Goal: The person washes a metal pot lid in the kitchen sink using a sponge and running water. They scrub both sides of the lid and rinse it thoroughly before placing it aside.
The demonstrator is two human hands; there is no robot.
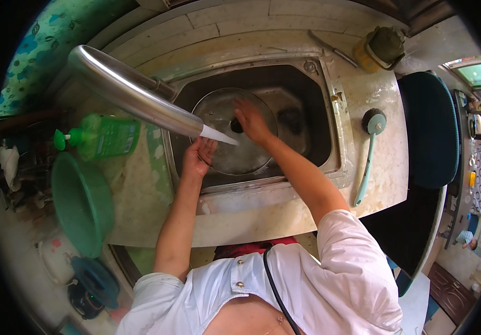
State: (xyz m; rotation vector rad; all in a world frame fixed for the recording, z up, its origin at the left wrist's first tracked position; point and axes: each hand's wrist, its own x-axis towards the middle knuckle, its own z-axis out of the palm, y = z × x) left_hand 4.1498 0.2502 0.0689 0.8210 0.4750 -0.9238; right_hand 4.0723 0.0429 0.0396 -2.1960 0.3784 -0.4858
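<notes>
A round glass pot lid (242,161) with a dark knob (236,125) is held inside the stainless-steel sink (322,146). My left hand (200,157) grips its near-left rim, fingers partly hidden beneath the edge. Across the upper face of the lid, beside the knob, lies my right hand (252,121), its fingers extended and blurred. Water (219,135) runs from the curved metal faucet (140,98) onto the glass between both hands. Whether my right fingertips press on the lid is hard to tell.
Left of the sink are a green pump bottle (110,136) and a green plastic basin (83,205). A long-handled scrub brush (368,167) lies on the right counter. Behind it are a knife-like tool (332,48) and a lidded container (378,50). A dark blue chair back (429,130) adjoins the counter.
</notes>
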